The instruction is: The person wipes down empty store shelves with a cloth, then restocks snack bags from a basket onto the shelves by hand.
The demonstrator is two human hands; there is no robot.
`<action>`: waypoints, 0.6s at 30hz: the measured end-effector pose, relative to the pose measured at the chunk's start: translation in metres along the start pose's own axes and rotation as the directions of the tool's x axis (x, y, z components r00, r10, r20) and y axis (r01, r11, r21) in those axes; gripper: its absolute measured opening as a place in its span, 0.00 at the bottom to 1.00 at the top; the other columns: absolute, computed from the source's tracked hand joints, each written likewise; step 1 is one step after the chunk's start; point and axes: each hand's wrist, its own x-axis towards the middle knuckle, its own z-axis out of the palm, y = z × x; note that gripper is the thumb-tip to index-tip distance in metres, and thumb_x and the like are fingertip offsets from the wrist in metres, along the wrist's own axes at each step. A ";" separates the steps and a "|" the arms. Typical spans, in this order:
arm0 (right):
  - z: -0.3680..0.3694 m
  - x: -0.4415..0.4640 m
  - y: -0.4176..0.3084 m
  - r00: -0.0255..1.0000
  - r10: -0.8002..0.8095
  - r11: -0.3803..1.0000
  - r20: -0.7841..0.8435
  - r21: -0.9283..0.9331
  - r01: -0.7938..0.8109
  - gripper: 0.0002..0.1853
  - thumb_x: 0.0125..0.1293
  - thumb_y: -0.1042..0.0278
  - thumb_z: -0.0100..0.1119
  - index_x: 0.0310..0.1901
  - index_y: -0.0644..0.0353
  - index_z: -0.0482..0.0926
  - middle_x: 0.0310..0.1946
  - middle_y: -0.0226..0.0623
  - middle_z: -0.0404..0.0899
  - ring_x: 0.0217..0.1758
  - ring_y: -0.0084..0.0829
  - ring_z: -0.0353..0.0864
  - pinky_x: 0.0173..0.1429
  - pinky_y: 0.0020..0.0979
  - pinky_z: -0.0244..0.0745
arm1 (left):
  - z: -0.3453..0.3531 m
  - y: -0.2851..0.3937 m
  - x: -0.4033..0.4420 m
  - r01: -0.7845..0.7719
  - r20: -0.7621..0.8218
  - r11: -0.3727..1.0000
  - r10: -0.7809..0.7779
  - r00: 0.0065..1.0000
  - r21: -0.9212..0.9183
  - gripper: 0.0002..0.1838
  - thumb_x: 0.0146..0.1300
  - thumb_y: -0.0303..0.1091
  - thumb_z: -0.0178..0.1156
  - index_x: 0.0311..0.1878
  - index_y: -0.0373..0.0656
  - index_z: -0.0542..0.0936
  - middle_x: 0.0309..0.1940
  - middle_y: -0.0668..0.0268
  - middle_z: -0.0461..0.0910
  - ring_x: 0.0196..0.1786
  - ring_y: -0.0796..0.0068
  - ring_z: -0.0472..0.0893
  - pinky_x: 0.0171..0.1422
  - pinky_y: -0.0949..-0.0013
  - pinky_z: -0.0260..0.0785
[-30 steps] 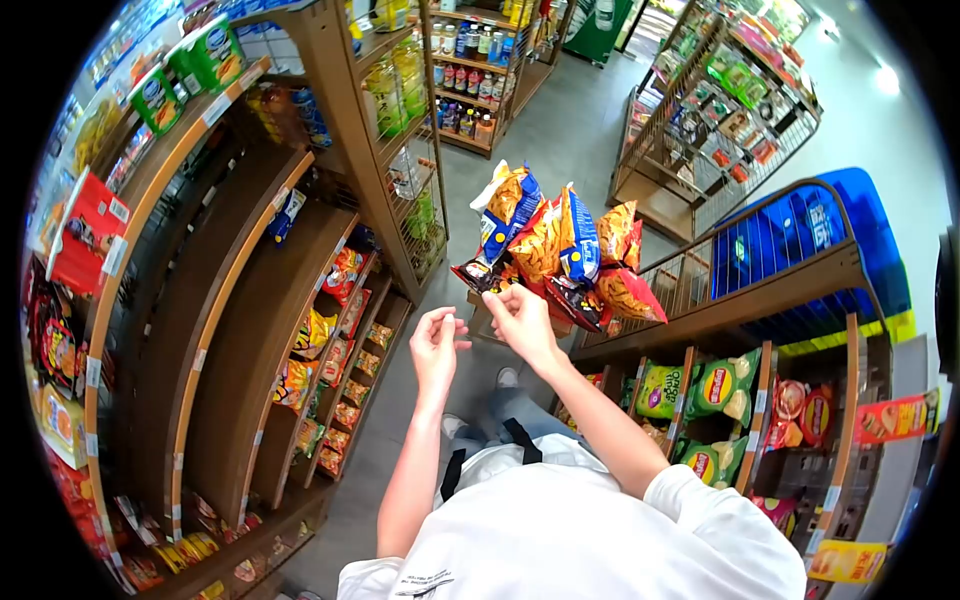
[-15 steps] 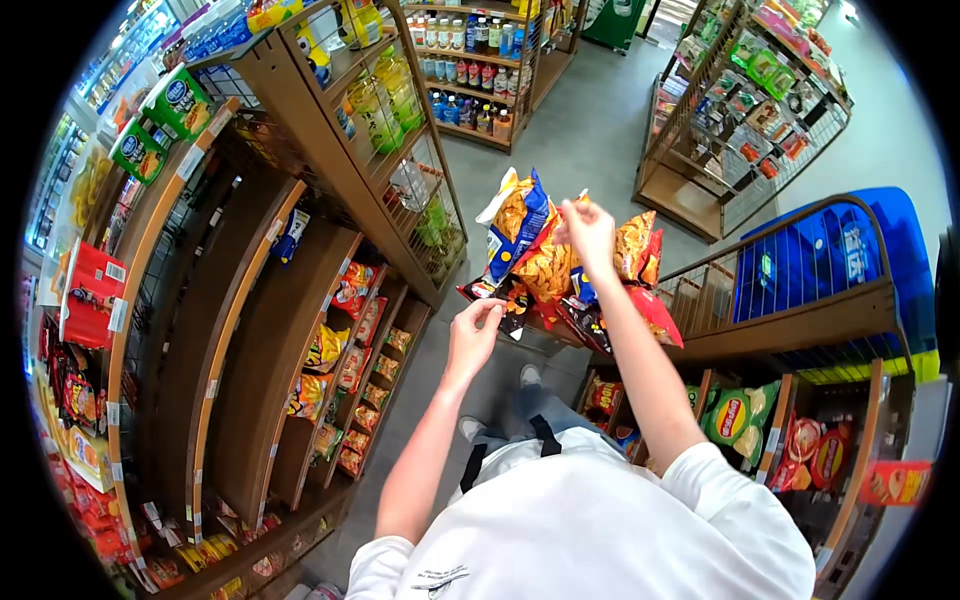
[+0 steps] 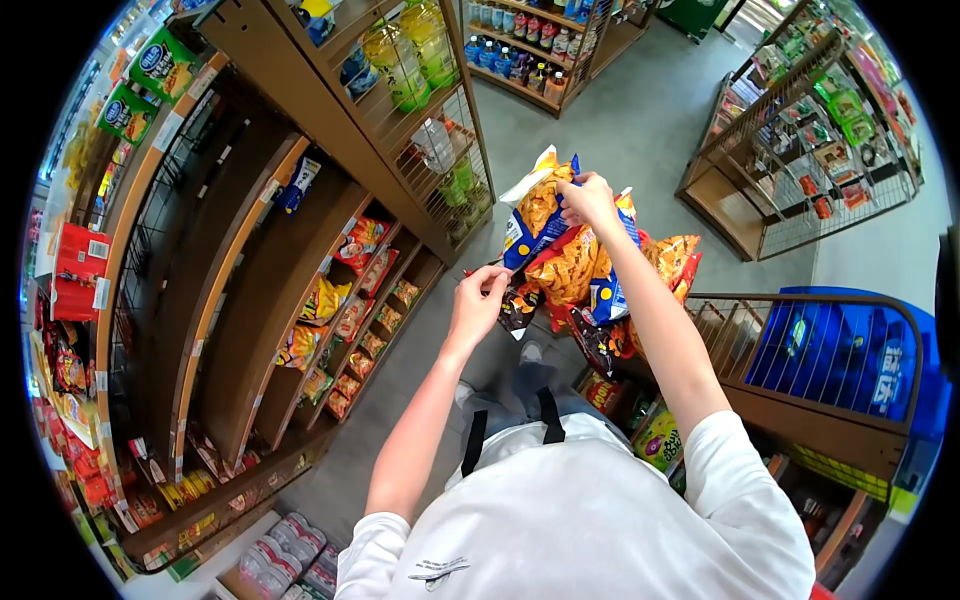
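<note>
Several snack bags are heaped in front of me. My right hand (image 3: pixel 590 200) has its fingers bent against the upper part of a blue, white and orange bag (image 3: pixel 537 215) at the heap's left. At that bag's lower left edge, my left hand (image 3: pixel 482 300) pinches with thumb and index finger; whether it grips the bag or a dark bag (image 3: pixel 519 308) beneath cannot be made out. An orange-red bag (image 3: pixel 566 268) lies in the middle, with another orange bag (image 3: pixel 672 258) to the right. What supports the heap is hidden.
Brown shelving (image 3: pixel 290 290) on the left holds small snack packs (image 3: pixel 322 300) and one blue pack (image 3: pixel 297 186). A bottle rack (image 3: pixel 530 40) stands ahead. On the right are a wire rack (image 3: pixel 800 150), blue bins (image 3: pixel 840 350) and a brown rail (image 3: pixel 800 400). Bottle packs (image 3: pixel 285 550) sit lower left.
My right hand has moved from the heap's front up to the blue bag's top. My left hand has risen to the bag's lower edge. The view has shifted, showing bottle packs at lower left.
</note>
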 end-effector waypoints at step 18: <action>-0.018 -0.055 -0.044 0.982 -0.188 0.970 0.013 0.157 0.184 0.30 0.62 0.70 0.60 0.61 0.84 0.67 0.27 0.41 0.82 0.22 0.26 0.82 0.27 0.27 0.80 | -0.064 -0.027 -0.045 0.058 0.017 0.982 -0.056 0.998 -0.179 0.13 0.74 0.37 0.56 0.51 0.38 0.81 0.39 0.64 0.84 0.42 0.77 0.83 0.43 0.72 0.78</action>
